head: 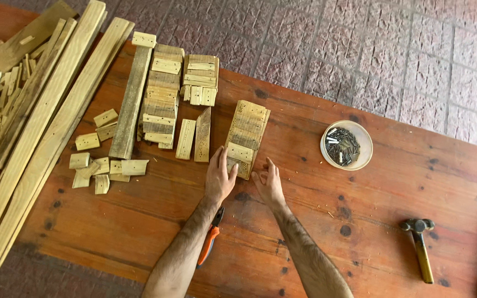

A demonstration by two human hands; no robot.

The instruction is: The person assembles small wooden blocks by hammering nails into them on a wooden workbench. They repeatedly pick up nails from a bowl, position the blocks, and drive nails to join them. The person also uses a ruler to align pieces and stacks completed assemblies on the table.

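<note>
Your left hand [219,177] and right hand [268,184], both open-fingered and gripping nothing, touch the near end of the stacked row of small wood blocks [246,135] mid-table, left of the white nail bowl [346,145]

This is a small woodworking spot, likely outdoors or on a patio: a knotty reddish wooden worktop [360,221] stands on patterned brick paving [360,49]. Long rough planks [45,127] lie at nine o'clock, stacks of short cut wood blocks [161,94] toward eleven. A bowl of nails [346,145] sits at two o'clock, a hammer [419,243] at four, orange-handled pliers [210,240] near six.
</note>
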